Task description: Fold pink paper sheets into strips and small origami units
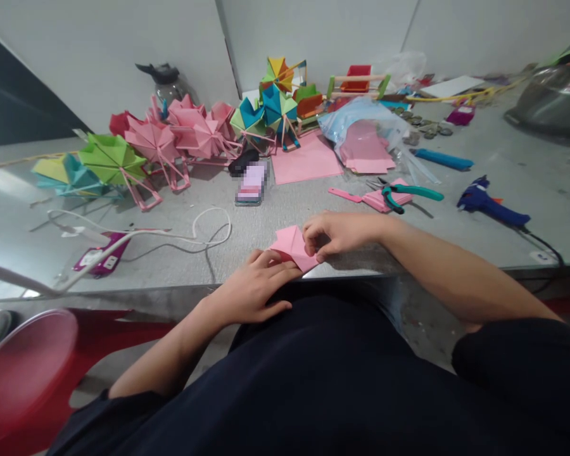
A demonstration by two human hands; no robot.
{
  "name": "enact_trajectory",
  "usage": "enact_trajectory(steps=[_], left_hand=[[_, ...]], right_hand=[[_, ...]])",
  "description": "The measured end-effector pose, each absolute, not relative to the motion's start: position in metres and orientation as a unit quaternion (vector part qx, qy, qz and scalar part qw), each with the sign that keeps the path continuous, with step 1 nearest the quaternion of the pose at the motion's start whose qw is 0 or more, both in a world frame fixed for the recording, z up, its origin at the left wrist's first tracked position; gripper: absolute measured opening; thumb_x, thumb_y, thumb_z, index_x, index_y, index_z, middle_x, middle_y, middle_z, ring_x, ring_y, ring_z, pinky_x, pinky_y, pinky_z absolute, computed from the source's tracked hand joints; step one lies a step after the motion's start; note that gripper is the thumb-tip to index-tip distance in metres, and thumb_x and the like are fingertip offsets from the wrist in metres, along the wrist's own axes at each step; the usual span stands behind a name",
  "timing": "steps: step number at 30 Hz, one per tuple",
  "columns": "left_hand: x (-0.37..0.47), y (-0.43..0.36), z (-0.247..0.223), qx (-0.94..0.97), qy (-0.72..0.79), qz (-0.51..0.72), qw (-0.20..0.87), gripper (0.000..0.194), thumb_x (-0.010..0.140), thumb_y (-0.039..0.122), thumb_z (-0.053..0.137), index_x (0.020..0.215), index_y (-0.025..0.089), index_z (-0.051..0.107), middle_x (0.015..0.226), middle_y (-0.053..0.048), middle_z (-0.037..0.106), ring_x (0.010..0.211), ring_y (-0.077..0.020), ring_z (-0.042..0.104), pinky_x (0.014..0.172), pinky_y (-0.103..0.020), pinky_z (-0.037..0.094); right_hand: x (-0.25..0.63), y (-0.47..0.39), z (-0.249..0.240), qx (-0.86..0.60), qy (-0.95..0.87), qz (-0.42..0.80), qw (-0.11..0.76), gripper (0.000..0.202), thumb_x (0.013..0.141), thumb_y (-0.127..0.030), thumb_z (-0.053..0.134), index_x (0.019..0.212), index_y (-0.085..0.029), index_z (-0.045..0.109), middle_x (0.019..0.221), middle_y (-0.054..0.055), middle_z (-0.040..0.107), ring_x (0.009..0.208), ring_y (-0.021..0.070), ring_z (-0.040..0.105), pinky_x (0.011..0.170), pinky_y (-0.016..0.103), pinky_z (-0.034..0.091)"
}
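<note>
- Head view: left hand (256, 286) lay palm down, fingers stretched over the near left side of the folded pink paper (291, 239), thumb spread away; resting on it, not gripping.
- Right hand (337, 232) had fingers curled, thumb and fingertips pinched on the paper's right side.
- Hands close together, apart from each other; paper sat between them, touched by both, at the near edge of the counter (432, 240).
- Progress (judged): folding partly done. Crease lines showed, outline was angular, paper didn't look fully flat. More creasing or flattening probably left; number of remaining folds couldn't be told, fingers covered part of it.
- Just beyond right hand: pink paper stack (375, 201), pliers (427, 191) lying over it.
- Farther out: phone (251, 185), pink sheet (304, 161), plastic bag (332, 120) with more pink paper (368, 149).
- Well right: blue glue gun (489, 204), lying on its side, no hand on it.
- Back left: pleated pink pieces (154, 139) and a green one (109, 158), which looked assembled, on stick frames.
</note>
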State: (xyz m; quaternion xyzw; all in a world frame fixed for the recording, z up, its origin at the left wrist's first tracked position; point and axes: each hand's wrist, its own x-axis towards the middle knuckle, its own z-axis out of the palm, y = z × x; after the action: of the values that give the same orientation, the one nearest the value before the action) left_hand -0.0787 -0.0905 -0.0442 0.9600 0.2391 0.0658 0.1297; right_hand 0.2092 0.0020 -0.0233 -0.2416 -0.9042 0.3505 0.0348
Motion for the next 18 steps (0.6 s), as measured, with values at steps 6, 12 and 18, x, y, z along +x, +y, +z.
enact_trajectory(steps=[6,12,18], left_hand=[[-0.079,-0.094,-0.052,0.955,0.261,0.092,0.107,0.062,0.106,0.050,0.060,0.160,0.021,0.048,0.136,-0.014,0.075,0.127,-0.0369,0.055,0.109,-0.052,0.040],[-0.075,-0.097,-0.051,0.962,0.254,0.069,0.072,0.062,0.108,0.048,0.058,0.164,0.027,0.047,0.149,-0.011,0.070,0.128,-0.0370,0.055,0.107,-0.052,0.038],[-0.076,-0.096,-0.051,0.969,0.226,0.073,0.063,0.062,0.104,0.047,0.061,0.162,0.026,0.050,0.151,-0.010,0.070,0.120,-0.0356,0.058,0.103,-0.053,0.041]], right_hand=[[0.207,-0.002,-0.019,-0.243,-0.915,0.323,0.020,0.009,0.084,-0.018,0.077,0.093,-0.020,0.076,0.100,0.005,0.073,0.094,0.0215,0.064,0.086,0.035,0.046],[0.205,-0.004,-0.017,-0.246,-0.915,0.320,0.016,0.005,0.087,-0.023,0.077,0.090,-0.021,0.073,0.098,0.005,0.072,0.097,0.0232,0.063,0.090,0.037,0.044],[0.197,-0.009,-0.013,-0.279,-0.915,0.293,0.010,0.013,0.089,-0.029,0.075,0.080,-0.022,0.068,0.092,0.005,0.072,0.098,0.0248,0.062,0.093,0.040,0.038]])
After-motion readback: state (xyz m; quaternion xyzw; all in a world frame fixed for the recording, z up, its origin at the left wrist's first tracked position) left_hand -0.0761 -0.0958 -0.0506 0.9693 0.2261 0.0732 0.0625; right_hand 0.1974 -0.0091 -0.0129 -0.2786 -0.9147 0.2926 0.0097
